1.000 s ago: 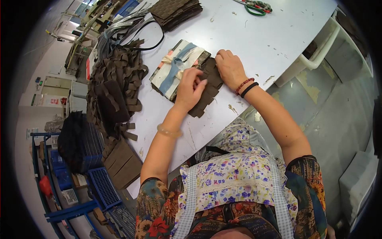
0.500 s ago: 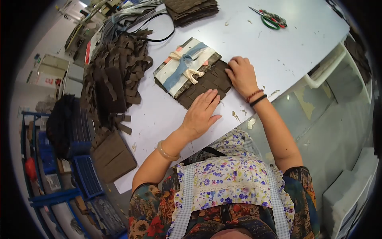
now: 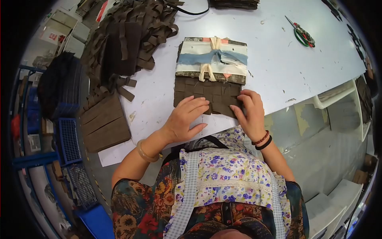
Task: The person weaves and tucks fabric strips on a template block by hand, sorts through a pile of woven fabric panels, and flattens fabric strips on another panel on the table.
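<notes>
Woven dark-brown fabric-strip panel (image 3: 207, 92) lies at the white table's (image 3: 274, 71) near edge, below a white board tied with blue cloth (image 3: 199, 59); the left hand's (image 3: 185, 117) slightly spread fingers rest on it, the right hand's (image 3: 250, 109) pinch its corner.

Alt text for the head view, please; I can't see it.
Left hand and right hand touch a brown woven panel near the edge of a white table. Just beyond lies a white board with blue and cream cloth ties; brown strips heap left, scissors lie right.
</notes>
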Action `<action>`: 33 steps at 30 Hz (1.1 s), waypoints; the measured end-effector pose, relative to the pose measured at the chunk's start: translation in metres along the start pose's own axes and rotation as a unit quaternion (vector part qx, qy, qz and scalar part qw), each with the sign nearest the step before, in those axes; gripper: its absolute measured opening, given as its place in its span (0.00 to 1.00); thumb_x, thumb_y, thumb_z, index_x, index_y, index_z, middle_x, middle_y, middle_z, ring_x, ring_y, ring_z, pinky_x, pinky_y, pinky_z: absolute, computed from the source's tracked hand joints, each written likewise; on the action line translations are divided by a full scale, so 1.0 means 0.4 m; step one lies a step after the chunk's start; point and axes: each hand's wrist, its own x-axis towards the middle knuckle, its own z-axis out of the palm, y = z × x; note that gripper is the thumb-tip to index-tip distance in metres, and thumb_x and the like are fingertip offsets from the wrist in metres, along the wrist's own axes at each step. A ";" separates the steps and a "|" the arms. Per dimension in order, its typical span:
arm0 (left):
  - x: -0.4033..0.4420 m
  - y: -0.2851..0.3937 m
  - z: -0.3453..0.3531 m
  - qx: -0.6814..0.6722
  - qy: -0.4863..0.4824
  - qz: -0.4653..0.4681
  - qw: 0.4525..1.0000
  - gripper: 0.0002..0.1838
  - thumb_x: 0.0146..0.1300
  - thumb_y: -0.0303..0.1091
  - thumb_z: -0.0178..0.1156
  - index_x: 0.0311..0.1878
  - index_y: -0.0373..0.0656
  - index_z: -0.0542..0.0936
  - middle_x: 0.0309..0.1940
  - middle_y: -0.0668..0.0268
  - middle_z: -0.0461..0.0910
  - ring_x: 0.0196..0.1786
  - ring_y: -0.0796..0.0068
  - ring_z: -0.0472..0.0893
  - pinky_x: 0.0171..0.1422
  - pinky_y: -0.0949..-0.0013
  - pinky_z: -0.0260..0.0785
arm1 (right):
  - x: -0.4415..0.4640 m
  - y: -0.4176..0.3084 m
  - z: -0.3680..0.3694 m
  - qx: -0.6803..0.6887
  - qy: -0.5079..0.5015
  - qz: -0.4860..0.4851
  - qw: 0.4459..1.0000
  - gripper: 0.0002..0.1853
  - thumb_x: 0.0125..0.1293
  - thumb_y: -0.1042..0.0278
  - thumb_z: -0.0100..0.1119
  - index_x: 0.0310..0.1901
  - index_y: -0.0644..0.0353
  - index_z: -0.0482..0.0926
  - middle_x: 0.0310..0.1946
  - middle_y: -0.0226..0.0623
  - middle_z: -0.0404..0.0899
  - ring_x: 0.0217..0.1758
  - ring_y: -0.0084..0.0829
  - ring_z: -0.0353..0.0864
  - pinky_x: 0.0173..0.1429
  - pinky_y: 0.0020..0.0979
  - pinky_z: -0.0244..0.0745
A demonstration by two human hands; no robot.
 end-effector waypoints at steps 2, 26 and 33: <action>0.013 0.003 0.007 0.006 0.014 0.005 1.000 0.26 0.49 0.33 0.65 0.53 0.36 0.74 0.56 0.55 0.73 0.62 0.56 0.70 0.68 0.55 0.57 | -0.001 0.015 -0.020 0.048 -0.005 0.029 0.998 0.13 0.53 0.78 0.62 0.42 0.65 0.74 0.48 0.41 0.72 0.48 0.38 0.73 0.46 0.32 0.72; 0.147 0.043 0.064 -0.164 0.138 -0.057 0.975 0.10 0.55 0.20 0.59 0.42 0.34 0.75 0.44 0.58 0.74 0.38 0.62 0.78 0.40 0.67 0.72 | 0.010 0.020 -0.107 0.131 -0.008 0.119 0.984 0.16 0.55 0.74 0.64 0.46 0.65 0.75 0.52 0.37 0.70 0.41 0.27 0.75 0.43 0.27 0.72; 0.132 0.047 0.096 -0.161 0.156 -0.079 0.971 0.10 0.51 0.19 0.62 0.36 0.35 0.72 0.41 0.59 0.71 0.35 0.62 0.77 0.38 0.66 0.70 | 0.047 -0.009 -0.073 0.029 0.001 0.137 0.990 0.12 0.55 0.77 0.63 0.42 0.63 0.76 0.31 0.36 0.72 0.30 0.27 0.75 0.33 0.26 0.70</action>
